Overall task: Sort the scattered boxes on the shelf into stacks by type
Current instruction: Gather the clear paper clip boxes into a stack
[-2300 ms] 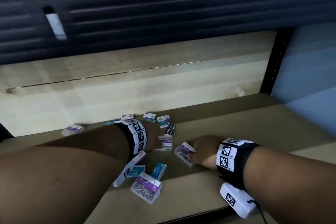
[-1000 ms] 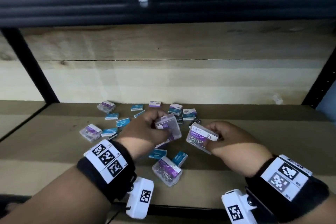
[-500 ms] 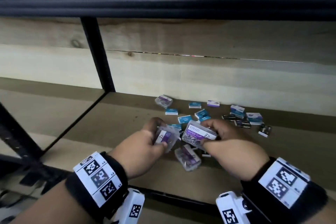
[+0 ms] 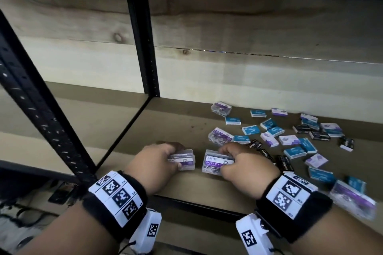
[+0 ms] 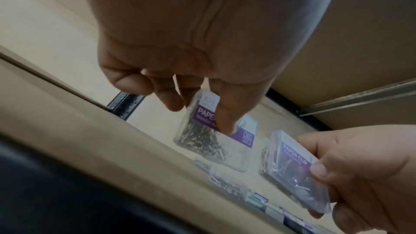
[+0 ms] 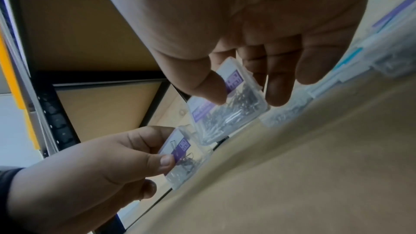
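Observation:
My left hand (image 4: 165, 159) pinches a clear paper clip box (image 4: 185, 160) with a purple label, low over the shelf board (image 4: 165, 122) near its front left. Right beside it, my right hand (image 4: 234, 159) grips a second clear paper clip box (image 4: 214, 163) of the same kind. The two boxes sit side by side, a small gap apart. In the left wrist view the left fingers (image 5: 225, 118) lie across their box (image 5: 202, 140). In the right wrist view the thumb and fingers of the right hand (image 6: 243, 95) clamp their box (image 6: 234, 113).
Scattered to the right lie teal boxes (image 4: 250, 130), purple-and-white boxes (image 4: 289, 139), black boxes (image 4: 319, 135) and more clear clip boxes (image 4: 221, 108), (image 4: 219, 135), (image 4: 352, 198). A black upright (image 4: 143, 47) stands at the back left, and another post (image 4: 41, 97) at the front left.
Both hands have carried their clip boxes left and down, away from the pile to the shelf's front left. The view has swung left with them.

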